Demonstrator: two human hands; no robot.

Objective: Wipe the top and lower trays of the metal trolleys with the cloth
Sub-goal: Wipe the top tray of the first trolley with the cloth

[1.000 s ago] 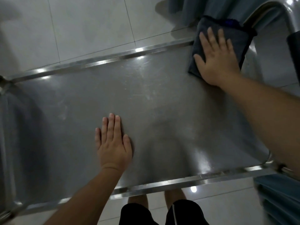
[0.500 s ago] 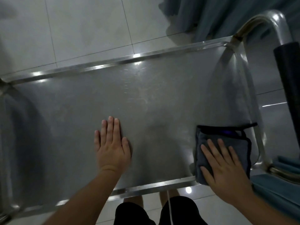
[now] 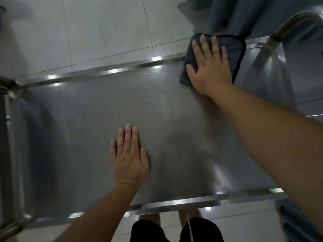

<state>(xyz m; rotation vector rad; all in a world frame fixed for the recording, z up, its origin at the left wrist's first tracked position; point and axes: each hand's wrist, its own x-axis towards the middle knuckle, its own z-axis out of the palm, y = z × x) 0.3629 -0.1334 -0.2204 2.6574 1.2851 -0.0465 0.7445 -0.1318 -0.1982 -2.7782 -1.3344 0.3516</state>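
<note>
The metal trolley's top tray (image 3: pixel 97 110) fills the view, a dull steel sheet with a raised shiny rim. A folded dark grey cloth (image 3: pixel 234 49) lies at the far right corner, overlapping the far rim. My right hand (image 3: pixel 209 67) presses flat on the cloth with straight fingers. My left hand (image 3: pixel 129 156) rests flat on the bare tray near the front middle, fingers straight and together. The lower tray is hidden under the top one.
The trolley's curved handle (image 3: pixel 286 23) rises at the far right. A frame post (image 3: pixel 10 88) stands at the far left corner. Grey curtain fabric (image 3: pixel 244 11) hangs beyond the far rim. Pale floor tiles (image 3: pixel 104 32) lie past the trolley.
My right hand slid the cloth from the front right corner back up to the far right corner. One second ago it was also at the far corner. My left hand stayed put.
</note>
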